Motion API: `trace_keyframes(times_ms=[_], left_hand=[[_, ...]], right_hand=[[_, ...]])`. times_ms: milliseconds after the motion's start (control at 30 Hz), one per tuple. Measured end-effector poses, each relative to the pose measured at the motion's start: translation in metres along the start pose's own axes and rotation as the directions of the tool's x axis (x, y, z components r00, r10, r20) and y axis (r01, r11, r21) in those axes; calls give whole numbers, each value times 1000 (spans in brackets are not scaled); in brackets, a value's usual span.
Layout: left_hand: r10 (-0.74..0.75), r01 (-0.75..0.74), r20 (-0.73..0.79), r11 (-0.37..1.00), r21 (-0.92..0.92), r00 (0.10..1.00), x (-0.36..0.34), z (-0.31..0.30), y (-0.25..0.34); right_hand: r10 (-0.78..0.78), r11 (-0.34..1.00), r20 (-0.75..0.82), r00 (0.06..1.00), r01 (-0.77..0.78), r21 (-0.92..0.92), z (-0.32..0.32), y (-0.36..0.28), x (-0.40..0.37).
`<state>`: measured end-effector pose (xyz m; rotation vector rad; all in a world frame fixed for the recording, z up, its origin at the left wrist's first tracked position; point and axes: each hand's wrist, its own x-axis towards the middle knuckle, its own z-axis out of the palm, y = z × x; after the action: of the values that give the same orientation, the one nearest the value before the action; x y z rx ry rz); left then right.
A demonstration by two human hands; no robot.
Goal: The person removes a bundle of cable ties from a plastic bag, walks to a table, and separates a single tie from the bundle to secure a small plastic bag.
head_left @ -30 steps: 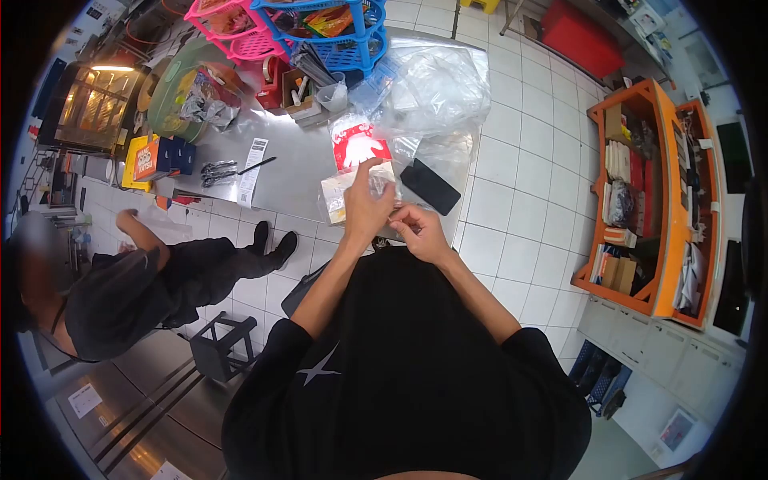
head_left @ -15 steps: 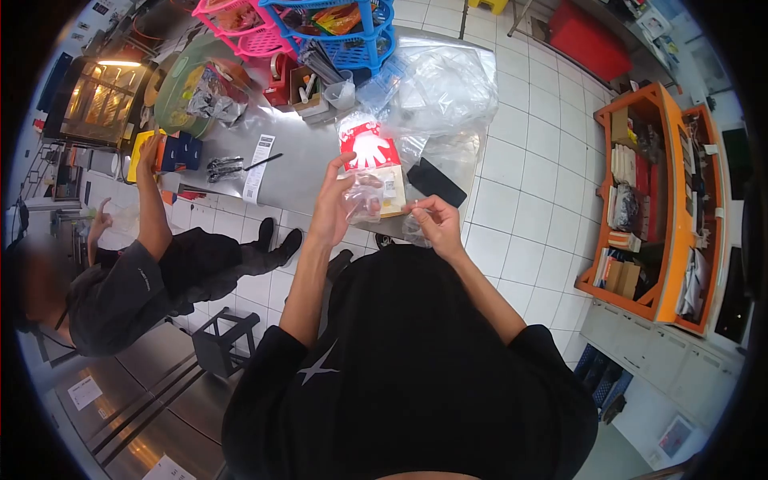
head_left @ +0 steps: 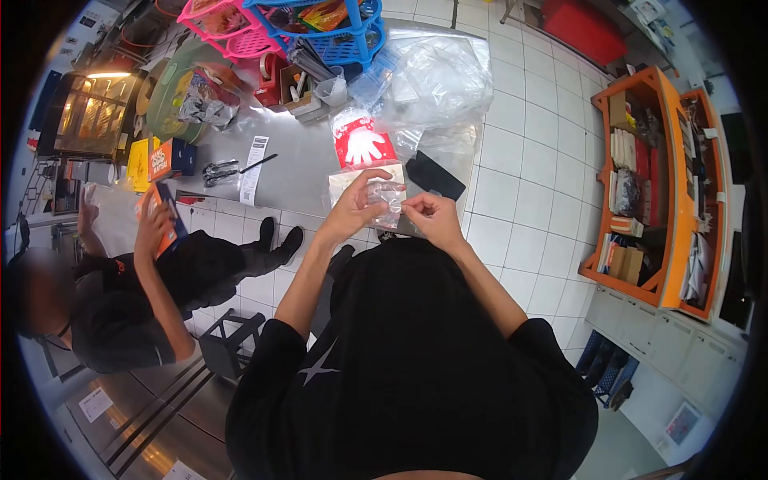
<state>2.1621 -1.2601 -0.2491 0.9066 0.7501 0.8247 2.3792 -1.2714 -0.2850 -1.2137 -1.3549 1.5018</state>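
Note:
Over the near edge of the metal table, my left hand (head_left: 357,210) curls its fingers and thumb around a small piece of clear plastic (head_left: 390,200), perhaps a bag; its exact kind is hard to make out. The fingertips of my right hand (head_left: 433,218) pinch the right side of the same plastic. Just beyond lies a red packet with a white hand print (head_left: 365,146), on top of a pale packet (head_left: 344,178) that my left hand partly covers. A dark flat phone-like object (head_left: 436,174) rests to the right.
Clear plastic bags (head_left: 440,80) are heaped at the table's far right. Blue baskets (head_left: 328,36) and pink baskets (head_left: 232,32) stand behind. A paper slip (head_left: 254,170) lies left. A co-worker (head_left: 120,312) holds an orange-and-blue box (head_left: 166,220). An orange shelf (head_left: 640,192) stands right.
My hands have come together, the right moving left to the plastic in my left. The co-worker's hand has drawn back from the table with an orange-and-blue box.

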Motion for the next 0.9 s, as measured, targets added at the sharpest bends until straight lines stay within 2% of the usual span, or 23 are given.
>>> trace_keyframes(times_ms=[33,67,133,233,267,300,333,367,433,467,533,567,633,767,833,867,900], left_hand=[[25,-25,7,995,93,1000,0,3,-2],[21,-22,8,995,94,1000,-3,9,1],[-54,54,26,998,-18,998,-7,21,12],[-120,115,52,990,79,991,-11,4,3],[-121,117,51,990,78,991,-12,5,11],[-21,-8,80,938,347,997,-13,5,18],[66,-133,133,800,585,989,-14,7,26],[66,-131,131,800,585,989,-15,9,32],[88,-152,123,584,797,988,-17,15,46],[87,-151,124,584,798,989,-17,21,57],[-102,130,-83,640,757,991,-17,32,74],[-104,129,-82,639,758,991,-16,31,72],[-4,159,-208,658,736,978,-14,25,61],[-69,177,-180,696,696,981,-17,9,47],[143,-66,-108,851,520,984,-16,-2,23],[143,-65,-111,852,520,984,-16,1,24],[120,-11,-180,859,513,976,-16,5,24]], right_hand=[[1,1000,-2,1000,-1,3,0,3,0],[9,999,-4,1000,-10,-42,0,6,1],[17,996,-9,1000,-18,-86,2,15,3],[17,1000,-25,1000,-17,9,5,19,6],[65,997,-7,998,-65,28,5,11,6],[112,993,13,994,-113,46,5,3,6],[113,992,16,993,-114,46,6,-2,6],[122,991,44,992,-124,56,6,-8,7],[130,989,72,989,-135,68,7,-9,9],[119,990,85,989,-124,62,7,-8,9],[105,992,95,990,-111,58,8,-5,11],[102,994,102,990,-106,27,9,-3,12],[100,995,107,989,-100,-3,11,2,13],[93,993,103,990,-100,59,15,12,13],[108,992,127,986,-116,53,14,18,13],[132,989,131,983,-141,55,14,20,13],[156,985,136,978,-165,56,15,22,13]])
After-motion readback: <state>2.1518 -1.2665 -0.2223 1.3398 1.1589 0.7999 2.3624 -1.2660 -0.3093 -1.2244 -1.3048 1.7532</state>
